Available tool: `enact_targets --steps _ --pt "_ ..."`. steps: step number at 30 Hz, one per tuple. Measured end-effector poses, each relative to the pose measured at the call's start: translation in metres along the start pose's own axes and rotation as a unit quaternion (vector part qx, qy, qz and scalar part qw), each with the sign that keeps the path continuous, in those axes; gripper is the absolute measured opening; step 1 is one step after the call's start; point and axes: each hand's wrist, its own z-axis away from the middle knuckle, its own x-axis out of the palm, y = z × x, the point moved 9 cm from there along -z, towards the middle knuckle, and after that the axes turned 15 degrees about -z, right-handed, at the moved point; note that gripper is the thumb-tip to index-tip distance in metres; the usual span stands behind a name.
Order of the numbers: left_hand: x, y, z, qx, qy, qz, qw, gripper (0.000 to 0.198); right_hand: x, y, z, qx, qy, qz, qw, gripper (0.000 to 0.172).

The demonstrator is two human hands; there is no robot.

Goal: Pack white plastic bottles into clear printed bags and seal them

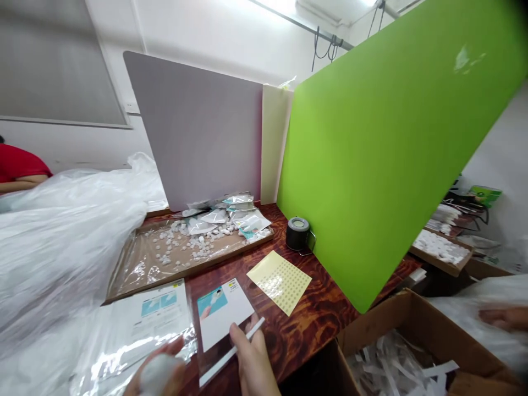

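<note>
At the near edge of the wood surface (303, 308), a clear sleeve (216, 357) is held by the right hand (253, 355), with a printed card (225, 311) inside and a white strip (231, 352) along one edge. The right fingers (246, 330) are pinched shut on sleeve and strip. A white lump (157, 374) is cupped in the curled left hand (173, 366); it is blurred, so what it is cannot be told.

Risk: the sleeve is gripped from one side only, so the card could slide out if it is tilted, and the strip could be bent by the pinch. Drop risk is judged highest past the surface edge, into the box (383, 335) of paper strips at lower right.

A plastic sheet (61, 247) is bunched in from the left and is lying under a second sleeve (144, 324), so the left arm could be snagged. Elbow room is limited by a tray (124, 280) of white pieces and sachets, a sticker sheet (279, 281), a tape roll (297, 233) and a leaning green board (391, 154). A co-worker's hand (505, 318) is kept well apart at right.
</note>
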Motion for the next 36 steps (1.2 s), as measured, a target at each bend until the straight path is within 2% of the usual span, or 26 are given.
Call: enact_targets --steps 1,2,4,5,6,8,9,11,13,15,18,21,23,27,30,33,35,36 --pt "-0.018 -0.009 -0.007 -0.025 0.01 -0.025 0.999 0.045 -0.007 0.003 0.005 -0.015 -0.002 0.06 0.998 0.057" --pt "-0.026 -0.018 -0.014 -0.06 -0.027 -0.086 0.994 0.051 -0.017 -0.001 0.009 -0.036 0.015 0.129 0.991 0.066" --pt "-0.028 -0.023 -0.024 -0.067 -0.097 -0.113 0.986 0.057 -0.031 -0.027 0.015 -0.093 0.048 0.273 0.956 0.087" --pt "-0.023 -0.022 -0.028 -0.059 -0.129 -0.122 0.982 0.058 -0.032 -0.045 0.016 -0.121 0.053 0.319 0.938 0.09" --pt "-0.017 -0.019 -0.031 -0.042 -0.15 -0.124 0.98 0.057 -0.025 -0.062 0.016 -0.147 0.03 0.346 0.926 0.088" --pt "-0.001 -0.011 -0.034 -0.001 -0.178 -0.139 0.974 0.053 0.004 -0.087 0.015 -0.174 -0.081 0.347 0.918 0.08" --pt "0.007 -0.006 -0.035 0.027 -0.187 -0.147 0.971 0.051 0.019 -0.094 0.014 -0.171 -0.133 0.337 0.916 0.079" --pt "0.019 0.006 -0.034 0.09 -0.184 -0.161 0.966 0.046 0.042 -0.102 0.012 -0.166 -0.192 0.338 0.906 0.082" --pt "0.026 0.018 -0.034 0.15 -0.171 -0.175 0.958 0.04 0.054 -0.1 0.007 -0.162 -0.209 0.354 0.897 0.076" --pt "0.034 0.028 -0.035 0.19 -0.173 -0.189 0.948 0.034 0.057 -0.092 0.001 -0.161 -0.213 0.368 0.891 0.062" --pt "0.05 0.036 -0.038 0.222 -0.213 -0.191 0.932 0.027 0.055 -0.082 -0.011 -0.174 -0.205 0.386 0.882 0.044" --pt "0.069 0.033 -0.04 0.209 -0.275 -0.165 0.924 0.028 0.048 -0.074 -0.025 -0.168 -0.168 0.417 0.877 0.036" --pt "0.08 0.029 -0.039 0.198 -0.308 -0.15 0.918 0.026 0.043 -0.07 -0.032 -0.148 -0.144 0.42 0.884 0.031" --pt "0.09 0.03 -0.036 0.204 -0.331 -0.164 0.907 0.018 0.037 -0.066 -0.037 -0.113 -0.119 0.349 0.923 0.014" --pt "0.096 0.031 -0.04 0.219 -0.35 -0.182 0.892 0.022 0.037 -0.074 -0.04 -0.123 -0.105 0.309 0.937 0.017" --pt "0.095 0.028 -0.056 0.233 -0.32 -0.19 0.899 0.029 0.051 -0.089 -0.058 -0.149 -0.104 0.336 0.924 0.023" --pt "0.093 0.02 -0.067 0.229 -0.293 -0.201 0.906 0.031 0.071 -0.092 -0.087 -0.144 -0.127 0.384 0.903 0.025" --pt "0.093 0.016 -0.07 0.226 -0.289 -0.208 0.907 0.031 0.086 -0.085 -0.106 -0.122 -0.162 0.417 0.886 0.023"
